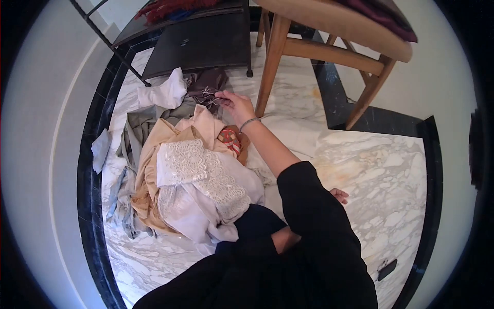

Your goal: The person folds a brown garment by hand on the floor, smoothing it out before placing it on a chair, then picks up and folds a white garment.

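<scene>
My right hand (237,107), with a band at its wrist, reaches over a heap of clothes. Its fingertips are pinched together at the edge of a dark brown cloth (208,82) that has pale cords on it. Below lies a white garment (226,188) with shiny lace trim, on top of a tan cloth (149,149). A red patterned cloth (230,140) shows just under my wrist. My left hand (339,195) shows past the right sleeve, above the bare floor. Its fingers are loosely bent with nothing visible in them; the palm is hidden.
A dark metal rack (200,44) stands behind the heap, with red cloth (172,9) on it. A wooden chair (275,56) is at the back right. White cloth (163,92) lies near the rack. A black phone-like object (387,270) rests on the marble floor (375,206).
</scene>
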The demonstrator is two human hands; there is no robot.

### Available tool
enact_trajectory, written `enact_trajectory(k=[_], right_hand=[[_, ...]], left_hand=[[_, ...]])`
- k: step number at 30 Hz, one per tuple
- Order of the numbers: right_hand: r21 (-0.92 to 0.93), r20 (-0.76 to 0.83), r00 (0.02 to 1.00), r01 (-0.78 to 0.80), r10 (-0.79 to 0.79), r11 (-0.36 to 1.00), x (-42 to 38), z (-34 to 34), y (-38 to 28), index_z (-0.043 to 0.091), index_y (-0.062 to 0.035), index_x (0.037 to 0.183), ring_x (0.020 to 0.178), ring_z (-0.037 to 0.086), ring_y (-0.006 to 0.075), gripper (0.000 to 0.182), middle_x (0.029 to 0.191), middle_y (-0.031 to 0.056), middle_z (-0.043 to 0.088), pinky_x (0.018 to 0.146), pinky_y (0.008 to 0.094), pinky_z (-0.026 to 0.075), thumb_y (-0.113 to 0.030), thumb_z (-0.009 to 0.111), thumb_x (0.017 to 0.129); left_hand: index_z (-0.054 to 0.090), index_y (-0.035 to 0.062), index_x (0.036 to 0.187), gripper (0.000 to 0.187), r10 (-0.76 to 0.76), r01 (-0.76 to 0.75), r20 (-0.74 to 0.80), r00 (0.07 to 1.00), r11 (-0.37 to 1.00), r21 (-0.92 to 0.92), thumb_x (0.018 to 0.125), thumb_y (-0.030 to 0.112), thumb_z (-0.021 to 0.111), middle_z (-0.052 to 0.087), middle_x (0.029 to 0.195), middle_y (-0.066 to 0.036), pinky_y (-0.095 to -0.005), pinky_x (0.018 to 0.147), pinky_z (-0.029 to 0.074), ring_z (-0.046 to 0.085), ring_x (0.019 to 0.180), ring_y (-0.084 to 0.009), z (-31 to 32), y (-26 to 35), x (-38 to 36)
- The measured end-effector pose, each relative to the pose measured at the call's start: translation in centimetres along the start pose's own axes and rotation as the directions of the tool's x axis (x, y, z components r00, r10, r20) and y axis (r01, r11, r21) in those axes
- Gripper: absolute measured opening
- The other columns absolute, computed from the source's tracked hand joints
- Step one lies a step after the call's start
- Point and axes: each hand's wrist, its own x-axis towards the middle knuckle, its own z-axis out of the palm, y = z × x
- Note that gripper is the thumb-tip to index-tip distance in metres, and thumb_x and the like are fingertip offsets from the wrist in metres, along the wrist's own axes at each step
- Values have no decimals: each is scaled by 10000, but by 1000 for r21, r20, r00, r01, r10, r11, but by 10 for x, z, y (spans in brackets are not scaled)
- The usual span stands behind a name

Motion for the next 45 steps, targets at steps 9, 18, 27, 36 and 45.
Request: enact_trajectory(k=[9, 18, 27, 36, 45], right_hand=[[307, 154, 971, 130, -185, 943, -236, 18, -214, 628, -34, 1051, 1114, 574, 247, 270, 1116, 109, 661, 1026, 413, 413, -260, 501, 978], [328, 152, 625, 699, -766, 636, -548, -65, -297, 578, -59, 1094, 1164, 516, 134, 245, 1191, 51, 592, 1060, 347, 379, -249, 440, 1023], [-436, -270, 78, 879, -960, 195, -756, -121, -305, 553, -14, 1217, 1208, 520, 222, 348, 1299, 111, 546, 1093, 417, 366, -268, 505, 984], [-575, -744, 396, 31, -538, 817, -750, -206, -238, 540, -98, 1332, 1081, 578, 184, 478, 1240, 38, 606, 856, 346, 479, -331, 566, 916], [-773, -453, 692, -619, -563, -138, -650, -284, -106, 412, -144, 1434, 1346, 352, 412, 874, 1459, 249, 369, 1047, 505, 383, -349, 817, 688]], left_hand=[[547, 166, 1271, 454, -88, 70, -229, 969, 994, -85, 920, 451, 513, 593, 1243, -47, -354, 928, 434, 574, 1096, -156, -6, 27, 17], [538, 77, 1243, 419, 273, -404, -341, 900, 817, -411, 971, 392, 487, 613, 1213, -97, -372, 970, 458, 599, 1050, -241, -14, -15, 8], [513, 76, 1265, 460, 74, -177, -310, 948, 931, -320, 973, 430, 474, 618, 1178, -86, -379, 946, 476, 607, 1023, -238, -29, -15, 20], [534, 108, 1209, 427, 10, 9, -299, 954, 998, 63, 951, 446, 502, 646, 1093, -67, -349, 801, 507, 645, 880, -191, 19, 14, -6], [433, 195, 1403, 772, 162, -290, 273, 948, 95, 952, 734, 307, 804, 449, 1345, -156, -416, 950, 488, 513, 1209, -346, 31, -89, -7]])
